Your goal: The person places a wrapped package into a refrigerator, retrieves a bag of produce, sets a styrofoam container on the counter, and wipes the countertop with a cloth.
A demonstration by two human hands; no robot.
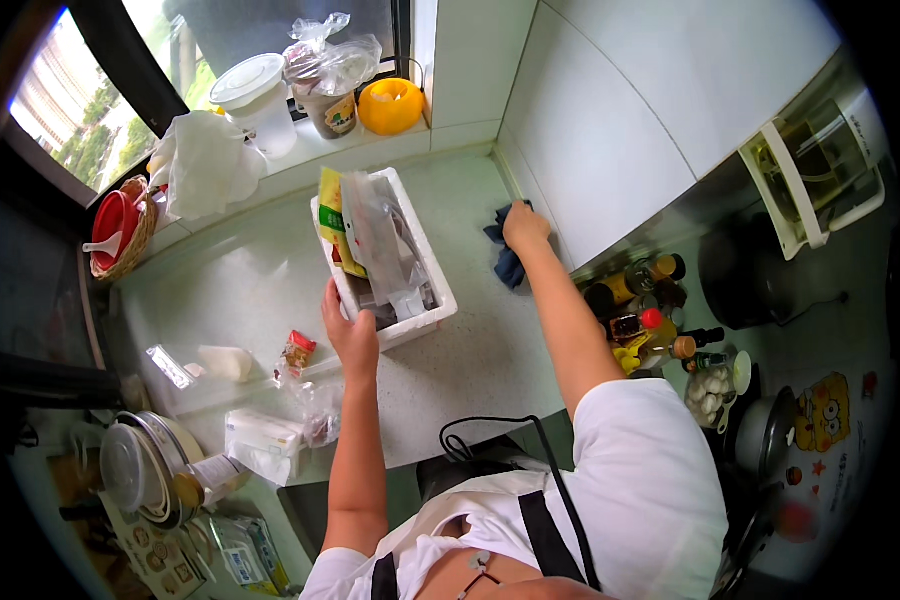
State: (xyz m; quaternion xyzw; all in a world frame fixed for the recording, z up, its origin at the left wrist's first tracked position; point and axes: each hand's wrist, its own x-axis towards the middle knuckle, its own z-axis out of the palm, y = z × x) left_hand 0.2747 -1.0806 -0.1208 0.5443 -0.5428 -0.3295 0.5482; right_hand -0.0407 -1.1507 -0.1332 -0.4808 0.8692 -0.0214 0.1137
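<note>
A white foam box (432, 282) stands at a slant on the pale countertop, filled with packets. Inside it are a yellow-and-green packet (332, 215) and clear plastic bags (375, 240); what lies beneath them is hidden. My left hand (352, 330) grips the box's near left corner, fingers along the outer side and thumb by the rim. To the right, my outstretched right hand (526, 226) is closed on a dark blue cloth (510, 266), bunched on the counter close to the tiled wall.
On the windowsill stand a lidded white tub (260, 105), a bagged cup (332, 100) and an orange container (390, 107). Left on the counter are a red snack packet (298, 350) and a tissue pack (264, 443). Several bottles (650, 320) crowd the right; stacked bowls (150, 468) stand lower left.
</note>
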